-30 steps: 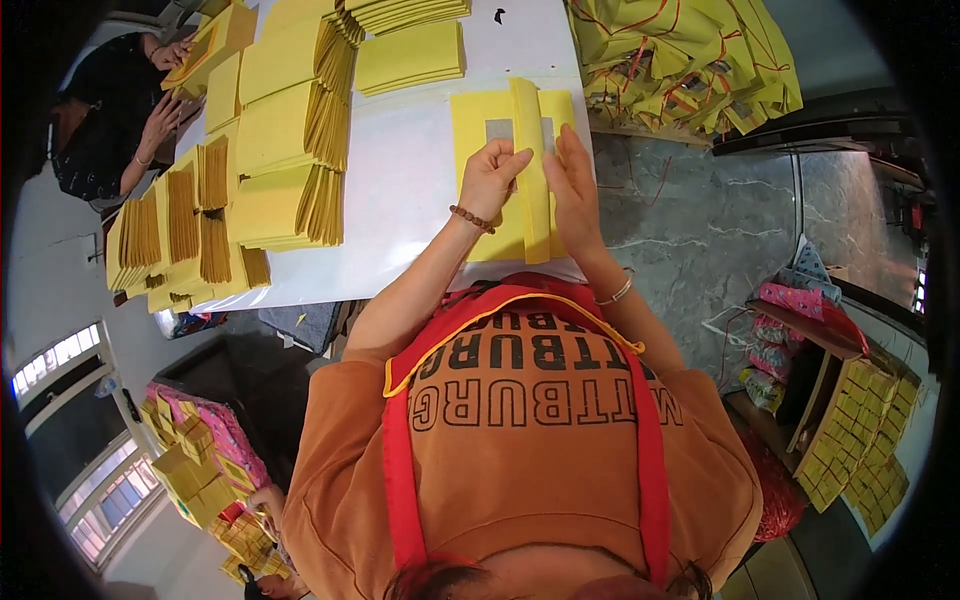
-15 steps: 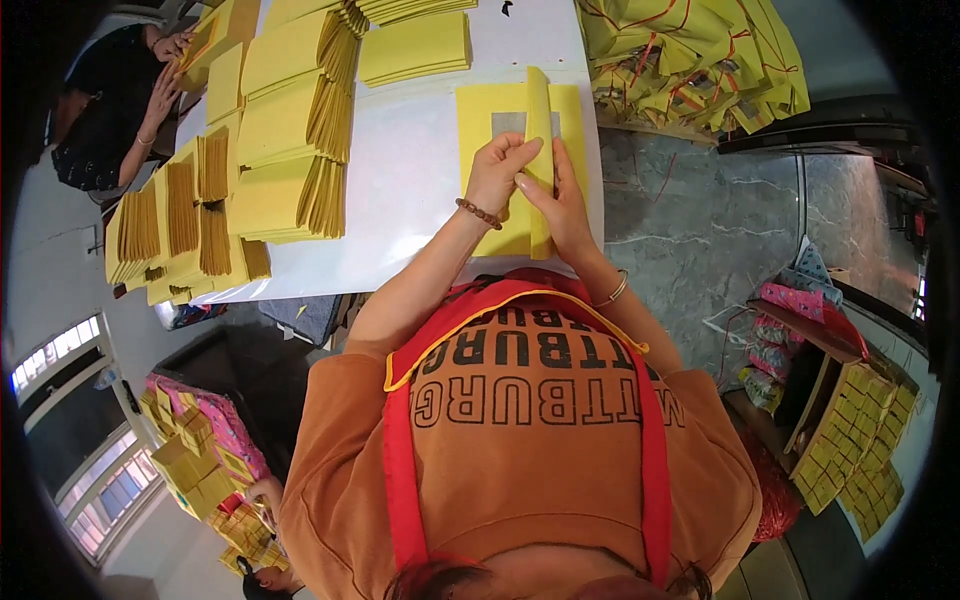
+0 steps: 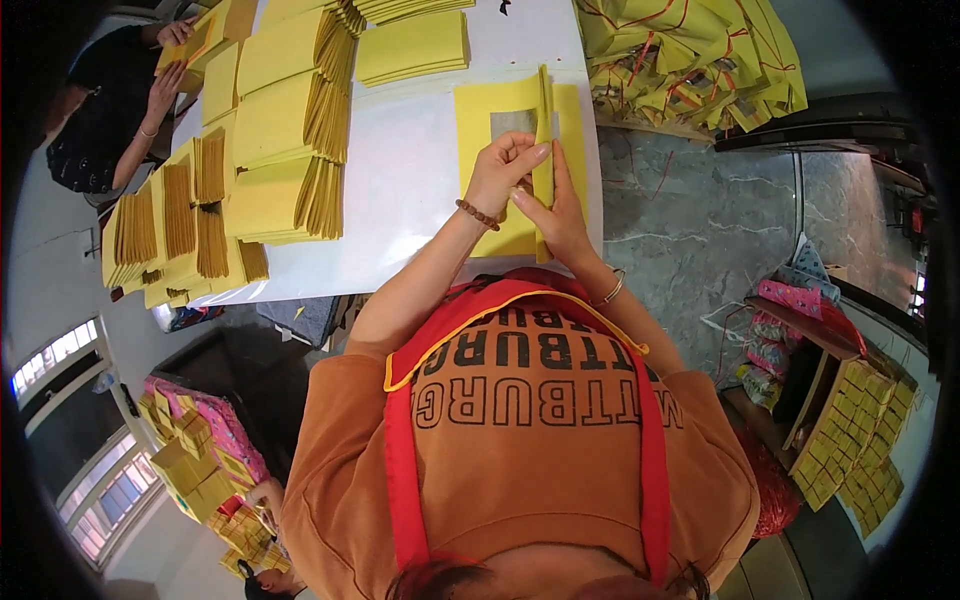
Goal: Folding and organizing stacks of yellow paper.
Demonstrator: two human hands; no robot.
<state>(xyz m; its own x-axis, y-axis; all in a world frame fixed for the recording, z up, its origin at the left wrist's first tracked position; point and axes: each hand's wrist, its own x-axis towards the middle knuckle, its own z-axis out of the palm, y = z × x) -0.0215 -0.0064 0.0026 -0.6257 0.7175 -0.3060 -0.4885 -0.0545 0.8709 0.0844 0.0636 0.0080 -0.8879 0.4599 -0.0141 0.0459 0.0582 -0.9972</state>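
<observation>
On the white table's right part lies a yellow sheet (image 3: 480, 115) with a grey rectangle in its middle. A narrow yellow strip of paper (image 3: 544, 105) stands nearly on edge along it; whether strip and sheet are one piece, I cannot tell. My left hand (image 3: 507, 175), with a beaded bracelet at the wrist, pinches the strip from the left between thumb and fingers. From the right, my right hand (image 3: 562, 215) presses it, fingers along its far side and thumb on the near side. The thumbs are close together, hiding part of the strip.
Stacks of folded yellow paper (image 3: 275, 120) fill the left of the white table (image 3: 400, 160), with another pile (image 3: 412, 48) behind. A co-worker's hands (image 3: 165, 90) handle yellow paper at far left. Yellow pieces with red cords (image 3: 700, 60) lie heaped at back right, beside grey floor (image 3: 680, 220).
The strip has turned up on edge and looks narrower, its top shifting slightly right. My left fingers have closed further around it. The co-worker's hands have shifted a little.
</observation>
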